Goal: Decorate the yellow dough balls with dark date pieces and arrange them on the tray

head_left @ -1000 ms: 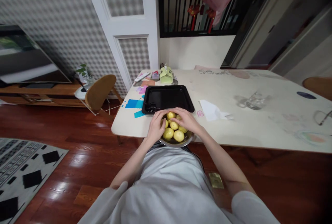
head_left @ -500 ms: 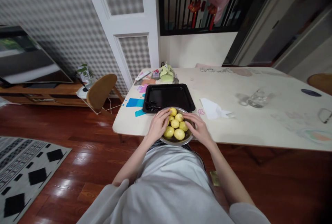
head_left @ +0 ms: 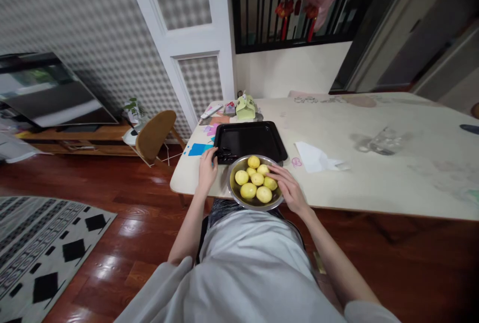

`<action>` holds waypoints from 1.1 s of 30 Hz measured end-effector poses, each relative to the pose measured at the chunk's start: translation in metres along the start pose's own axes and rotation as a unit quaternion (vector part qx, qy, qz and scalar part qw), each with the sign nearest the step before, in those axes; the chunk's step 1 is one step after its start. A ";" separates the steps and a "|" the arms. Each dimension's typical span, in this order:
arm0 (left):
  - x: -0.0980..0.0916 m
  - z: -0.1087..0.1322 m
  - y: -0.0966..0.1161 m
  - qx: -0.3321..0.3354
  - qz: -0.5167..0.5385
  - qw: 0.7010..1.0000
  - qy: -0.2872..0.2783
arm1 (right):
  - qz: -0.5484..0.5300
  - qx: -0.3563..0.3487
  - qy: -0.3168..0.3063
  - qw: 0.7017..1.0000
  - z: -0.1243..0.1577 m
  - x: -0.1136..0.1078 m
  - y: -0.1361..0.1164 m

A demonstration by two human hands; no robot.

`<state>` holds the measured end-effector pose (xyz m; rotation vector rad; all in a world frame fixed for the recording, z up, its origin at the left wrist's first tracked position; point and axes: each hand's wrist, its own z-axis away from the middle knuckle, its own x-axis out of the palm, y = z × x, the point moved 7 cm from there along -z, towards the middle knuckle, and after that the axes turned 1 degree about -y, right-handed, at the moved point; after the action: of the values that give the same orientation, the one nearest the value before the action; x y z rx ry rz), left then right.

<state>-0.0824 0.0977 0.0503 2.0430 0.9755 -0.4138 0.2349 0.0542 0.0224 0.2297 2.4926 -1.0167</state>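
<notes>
A metal bowl [head_left: 235, 194] holding several yellow lemons [head_left: 256, 179] sits at the near edge of a pale table [head_left: 374, 173]. My right hand [head_left: 286, 187] rests on the bowl's right rim with fingers curled over it, touching the lemons. My left hand [head_left: 207, 168] lies on the table left of the bowl, fingers stretched toward the front left corner of a black baking tray [head_left: 250, 138]. A small dark object [head_left: 225, 153] lies in that corner of the tray, just beyond my fingertips.
A white paper napkin [head_left: 316, 158] lies right of the tray, and a clear glass [head_left: 381, 141] stands further right. Blue paper pieces [head_left: 197, 149], a green box [head_left: 245, 106] and small items sit at the table's left end. A wooden chair [head_left: 154, 133] stands to the left.
My left hand has left the bowl's rim and moved left onto the table by the tray corner. My right hand stays on the bowl's right side.
</notes>
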 end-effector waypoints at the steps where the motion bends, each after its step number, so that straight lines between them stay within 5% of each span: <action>1: 0.002 0.000 -0.009 -0.008 -0.009 1.000 -0.005 | 0.000 -0.001 0.001 1.000 0.000 0.000 0.000; 7: 0.021 -0.005 -0.037 -0.015 0.016 1.000 -0.017 | -0.002 -0.003 0.000 1.000 0.000 0.000 -0.001; 14: 0.028 -0.033 -0.038 -0.008 -0.006 0.999 -0.049 | -0.003 -0.001 0.001 1.000 -0.001 -0.001 -0.002; 20: 0.019 -0.029 -0.029 -0.018 -0.002 1.000 -0.019 | -0.001 -0.001 0.003 1.000 -0.001 -0.001 -0.001; 27: -0.014 -0.009 0.026 0.030 0.105 0.994 0.031 | 0.001 0.004 -0.001 1.000 -0.001 -0.001 0.000; 33: 0.009 0.010 0.092 0.078 0.182 0.978 -0.065 | -0.001 -0.002 0.004 1.000 -0.002 -0.002 -0.003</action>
<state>-0.0060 0.0603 0.0878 2.2464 0.4867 -0.4302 0.2346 0.0540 0.0263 0.2292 2.5016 -1.0139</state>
